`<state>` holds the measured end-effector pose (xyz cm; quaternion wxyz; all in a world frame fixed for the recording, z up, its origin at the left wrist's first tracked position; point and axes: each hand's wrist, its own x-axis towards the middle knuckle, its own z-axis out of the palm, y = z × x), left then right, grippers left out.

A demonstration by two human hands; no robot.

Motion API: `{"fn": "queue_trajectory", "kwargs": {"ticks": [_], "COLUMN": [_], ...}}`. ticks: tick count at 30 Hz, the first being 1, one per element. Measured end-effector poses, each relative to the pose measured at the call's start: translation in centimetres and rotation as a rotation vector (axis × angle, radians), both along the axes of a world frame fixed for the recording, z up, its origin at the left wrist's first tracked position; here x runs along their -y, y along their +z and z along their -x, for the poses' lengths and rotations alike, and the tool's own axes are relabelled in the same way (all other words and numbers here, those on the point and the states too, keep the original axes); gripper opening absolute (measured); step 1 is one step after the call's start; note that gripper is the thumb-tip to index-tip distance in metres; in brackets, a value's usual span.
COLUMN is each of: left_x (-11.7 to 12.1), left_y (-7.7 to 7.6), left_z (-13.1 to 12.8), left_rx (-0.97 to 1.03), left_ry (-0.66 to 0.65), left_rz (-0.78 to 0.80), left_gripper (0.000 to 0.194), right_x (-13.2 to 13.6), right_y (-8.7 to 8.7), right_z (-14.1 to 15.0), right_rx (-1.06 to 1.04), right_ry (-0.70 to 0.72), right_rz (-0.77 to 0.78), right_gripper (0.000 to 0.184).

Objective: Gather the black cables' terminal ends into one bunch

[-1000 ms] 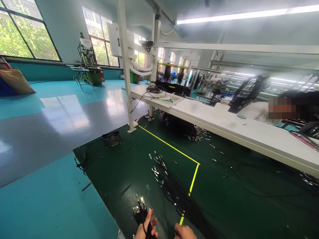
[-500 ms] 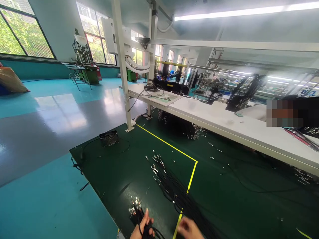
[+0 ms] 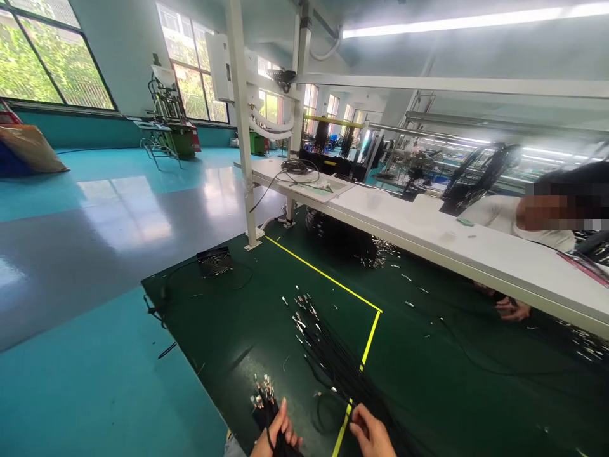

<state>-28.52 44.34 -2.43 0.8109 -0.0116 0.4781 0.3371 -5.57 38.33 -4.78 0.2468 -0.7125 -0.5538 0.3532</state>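
Observation:
At the bottom edge my left hand (image 3: 276,437) is shut on a bundle of black wires with metal terminals (image 3: 264,398) that fan out above my fingers. My right hand (image 3: 372,433) hovers beside it over the yellow floor line, thumb and fingers pinched near a thin black wire (image 3: 328,400) that loops on the floor. A spread of black wires (image 3: 328,349) with shiny terminals lies on the dark green mat (image 3: 228,324) just ahead of both hands.
A long white workbench (image 3: 428,244) runs across the right. Another person sits behind it, one hand (image 3: 512,309) reaching under it. A small fan (image 3: 214,260) lies on the mat by a white post (image 3: 242,127). Glossy teal floor stretches left.
My right hand has risen and pinched toward a single wire, which now lies in a loop on the mat. The other person's hand has appeared under the bench. The view shifted slightly.

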Motion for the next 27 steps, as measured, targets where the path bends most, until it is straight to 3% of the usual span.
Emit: {"fn": "queue_trajectory", "kwargs": {"ticks": [3,7,10,14,17,20,23,25,27], "left_x": [0.0,-0.2,-0.1,0.2,0.3,0.2,0.1,0.1,0.2], "left_y": [-1.2,-1.7,-1.6,-1.6,-2.0,-2.3,-2.3,-2.0,-1.7], "left_z": [0.0,-0.1,-0.2,0.0,0.1,0.1,0.0,0.0,0.0], "left_rx": [0.128,0.082,0.055,0.054,0.065,0.045,0.003,0.006,0.029], "left_ry": [-0.083,-0.082,-0.041,-0.024,-0.017,-0.023,-0.052,-0.071,-0.098], "left_rz": [-0.06,-0.003,-0.017,-0.064,-0.057,-0.046,-0.049,-0.051,-0.069], "left_gripper": [0.052,0.053,0.051,0.049,0.049,0.045,0.045,0.05,0.043], "right_x": [-0.3,-2.6,-4.5,-5.6,-5.4,-4.8,-4.0,-3.7,-3.7], "right_y": [-0.6,0.4,0.7,-0.6,-1.0,-0.2,0.9,1.5,1.9], "right_z": [0.8,2.2,3.5,4.4,4.4,4.6,5.8,7.2,9.0], "right_rx": [-0.065,0.012,0.285,0.702,0.807,0.73,0.478,0.285,0.142], "right_ry": [0.029,-0.074,-0.068,-0.018,-0.001,0.058,0.121,0.101,0.047], "right_rz": [-0.003,-0.084,-0.044,0.055,0.105,0.115,0.088,0.114,0.144], "right_gripper": [0.005,0.008,0.014,0.036,0.046,0.043,0.031,0.022,0.015]}}
